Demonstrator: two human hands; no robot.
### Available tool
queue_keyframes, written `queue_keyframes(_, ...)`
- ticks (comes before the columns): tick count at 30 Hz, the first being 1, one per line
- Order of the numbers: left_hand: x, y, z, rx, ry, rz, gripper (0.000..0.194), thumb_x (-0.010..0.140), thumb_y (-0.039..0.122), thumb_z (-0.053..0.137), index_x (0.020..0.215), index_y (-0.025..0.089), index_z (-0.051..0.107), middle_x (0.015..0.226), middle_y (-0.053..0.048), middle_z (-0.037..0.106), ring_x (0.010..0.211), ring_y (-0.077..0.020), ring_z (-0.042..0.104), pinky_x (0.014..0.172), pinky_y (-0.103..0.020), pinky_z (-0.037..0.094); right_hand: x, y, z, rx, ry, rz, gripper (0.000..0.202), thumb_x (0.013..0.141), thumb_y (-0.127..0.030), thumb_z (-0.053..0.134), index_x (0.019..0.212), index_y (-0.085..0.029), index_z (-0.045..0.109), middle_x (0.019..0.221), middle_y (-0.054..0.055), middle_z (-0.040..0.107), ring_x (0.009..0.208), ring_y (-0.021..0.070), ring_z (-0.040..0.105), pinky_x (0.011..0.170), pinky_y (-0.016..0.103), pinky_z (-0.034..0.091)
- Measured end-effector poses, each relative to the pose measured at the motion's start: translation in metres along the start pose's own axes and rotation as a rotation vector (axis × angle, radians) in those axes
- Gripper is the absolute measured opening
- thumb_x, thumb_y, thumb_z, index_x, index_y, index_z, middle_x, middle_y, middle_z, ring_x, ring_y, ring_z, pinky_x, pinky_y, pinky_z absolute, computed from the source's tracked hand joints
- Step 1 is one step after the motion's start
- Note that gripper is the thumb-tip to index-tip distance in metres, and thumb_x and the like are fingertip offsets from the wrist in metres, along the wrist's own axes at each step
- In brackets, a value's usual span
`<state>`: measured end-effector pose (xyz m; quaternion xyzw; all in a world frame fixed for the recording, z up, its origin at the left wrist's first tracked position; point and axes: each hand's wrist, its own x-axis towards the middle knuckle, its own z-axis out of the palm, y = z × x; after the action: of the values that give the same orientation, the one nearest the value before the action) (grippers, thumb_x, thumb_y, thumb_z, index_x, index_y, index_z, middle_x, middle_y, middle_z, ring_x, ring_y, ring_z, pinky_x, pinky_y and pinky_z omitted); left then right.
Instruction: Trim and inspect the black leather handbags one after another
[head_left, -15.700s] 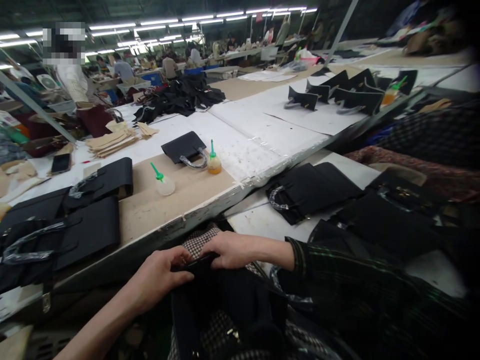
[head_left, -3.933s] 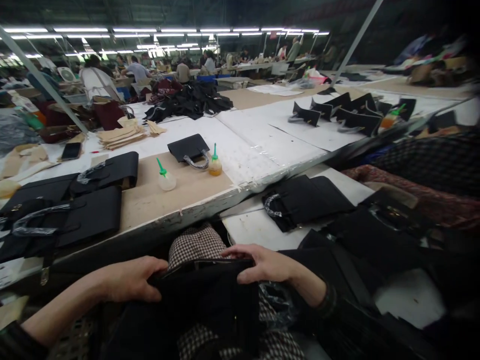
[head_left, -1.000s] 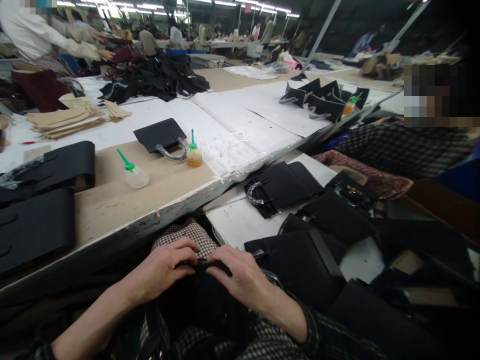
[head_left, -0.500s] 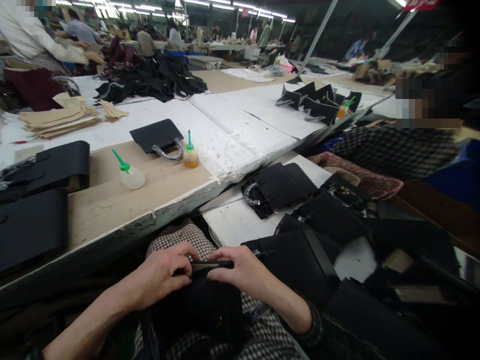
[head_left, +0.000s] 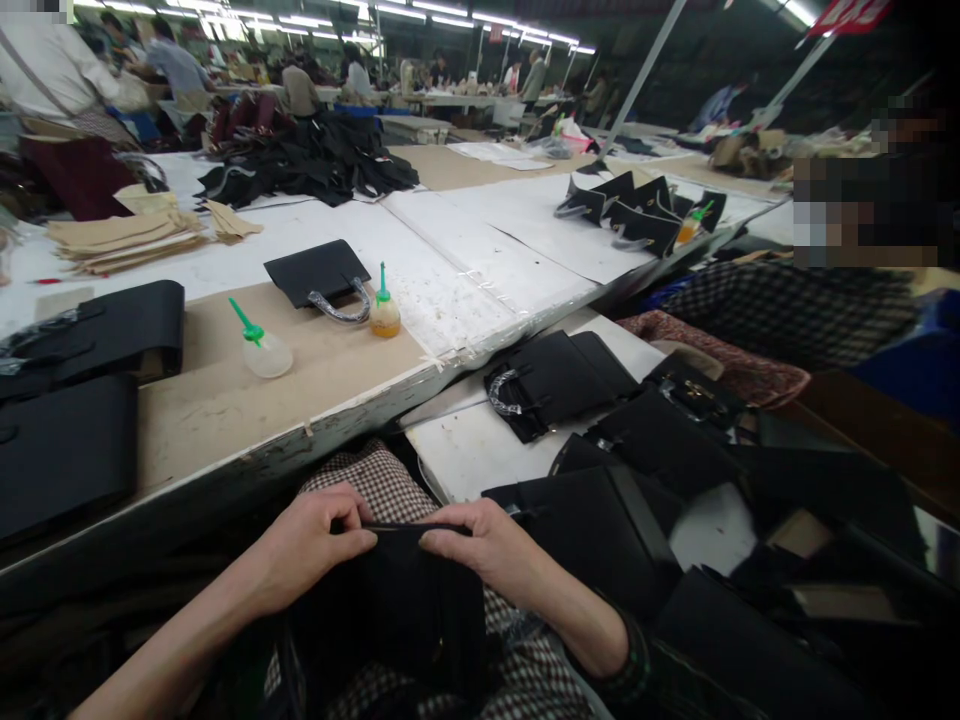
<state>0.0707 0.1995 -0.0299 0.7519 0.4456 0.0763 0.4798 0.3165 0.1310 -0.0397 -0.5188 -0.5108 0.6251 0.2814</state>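
Observation:
A black bag piece [head_left: 397,600] rests on my lap over checked cloth, its upper edge running between my hands. My left hand [head_left: 319,540] pinches that edge at its left end, thumb on the near side. At the right end, my right hand [head_left: 480,545] grips the same edge between thumb and fingers. The lower part of the piece is dark and its outline is hard to make out.
On the table [head_left: 300,400] stand a clear bottle [head_left: 268,355] and an amber glue bottle [head_left: 385,316] beside a black bag [head_left: 319,272]. Black bags [head_left: 75,330] lie at the left, more [head_left: 585,500] at my right. A person in checked cloth [head_left: 795,310] sits at the right.
My left hand has shifted slightly left and down along the edge. The edge between my hands now looks thinner and flatter, and the gap between my thumbs is wider.

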Motion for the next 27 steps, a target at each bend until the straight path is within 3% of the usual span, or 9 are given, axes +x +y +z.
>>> queue_keyframes(17,0.0,0.009,0.005,0.043,0.044,-0.007,0.031,0.08,0.031,0.064,0.055,0.019,0.049,0.074,0.001,0.067,0.072,-0.0157,0.059,0.068,-0.027,0.041,0.003,0.018,0.006,-0.013,0.14,-0.015,0.021,0.078,-0.032,0.069,0.088,-0.016,0.078,0.077,0.003,0.073,0.069,0.0158,0.063,0.062,0.024,0.047)
queue_keyframes(19,0.0,0.011,0.006,0.043,0.045,-0.009,0.031,0.079,0.03,0.064,0.055,0.018,0.048,0.072,0.001,0.065,0.069,-0.015,0.057,0.066,-0.027,0.04,0.004,0.015,-0.001,0.021,0.07,0.03,0.022,0.076,-0.034,0.071,0.086,-0.014,0.077,0.073,0.003,0.071,0.063,0.0133,0.06,0.057,0.021,0.045)
queue_keyframes(22,-0.001,0.013,0.008,0.043,0.048,0.008,0.029,0.079,0.028,0.065,0.055,0.018,0.05,0.071,0.002,0.064,0.069,-0.0145,0.056,0.066,-0.026,0.04,0.014,0.0,-0.014,-0.022,-0.18,0.117,0.025,0.076,-0.035,0.071,0.086,-0.013,0.076,0.065,-0.001,0.066,0.054,0.0095,0.053,0.05,0.019,0.039)
queue_keyframes(24,-0.001,0.013,0.009,0.049,0.051,0.018,0.026,0.078,0.028,0.065,0.058,0.018,0.053,0.07,0.002,0.062,0.068,-0.0144,0.055,0.064,-0.026,0.039,0.028,-0.011,-0.018,-0.156,-0.373,0.139,0.025,0.078,-0.036,0.069,0.085,-0.013,0.075,0.06,-0.003,0.06,0.05,0.0081,0.048,0.047,0.019,0.035)
queue_keyframes(27,-0.002,0.012,0.011,0.057,0.051,0.026,0.022,0.077,0.027,0.066,0.06,0.017,0.055,0.07,0.002,0.062,0.067,-0.0141,0.053,0.062,-0.025,0.038,0.056,-0.025,-0.012,-0.408,-0.587,0.036,0.024,0.081,-0.036,0.068,0.076,-0.013,0.071,0.053,-0.006,0.053,0.05,0.0079,0.045,0.048,0.02,0.034)
